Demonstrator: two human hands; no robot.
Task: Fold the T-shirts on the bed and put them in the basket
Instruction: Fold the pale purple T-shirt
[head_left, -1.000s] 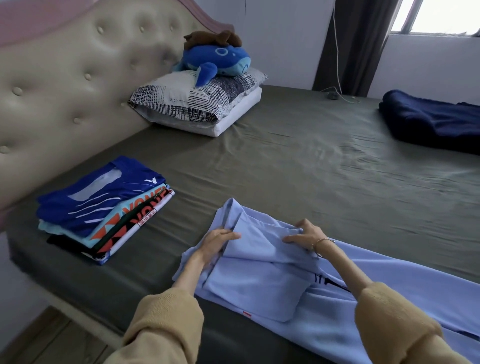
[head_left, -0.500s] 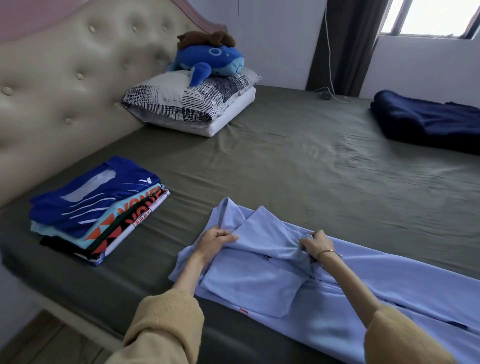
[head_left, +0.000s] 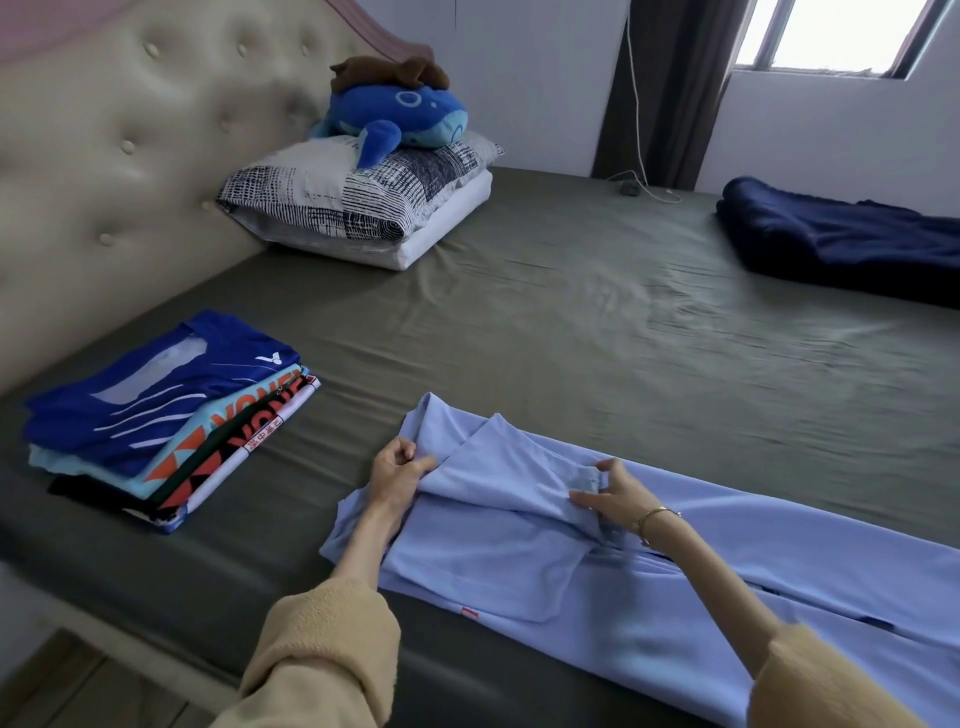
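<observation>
**Both hands on the pale shirt at the near edge of the bed**

The light-blue shirt (head_left: 675, 587) lies lengthwise along the near edge of the bed (head_left: 597, 332), running off the picture at the right. Its left end is partly folded over, with one sleeve flap lying on top. The left hand (head_left: 397, 475) pinches a raised fold at that end, fingers curled round the cloth. The right hand (head_left: 610, 493) grips the bunched fabric near the middle of the fold, thumb and fingers closed on it; a thin bracelet (head_left: 655, 517) sits on that wrist. Both arms wear tan sleeves (head_left: 332, 660).

To the left, apart from the shirt, a stack of folded shirts (head_left: 166, 415) rests near the bed's corner, a dark blue one uppermost. Beyond it the padded headboard (head_left: 119, 156) rises. Two pillows (head_left: 363, 208) lie against it, with a blue plush (head_left: 400, 117) on top. A folded navy blanket (head_left: 841, 244) lies at the far right, well apart. A small dark object with a white cable (head_left: 635, 184) sits at the far edge by the curtain (head_left: 670, 88).

Wide bare sheet stretches between the shirt and the pillows. The basket is nowhere in this view.
</observation>
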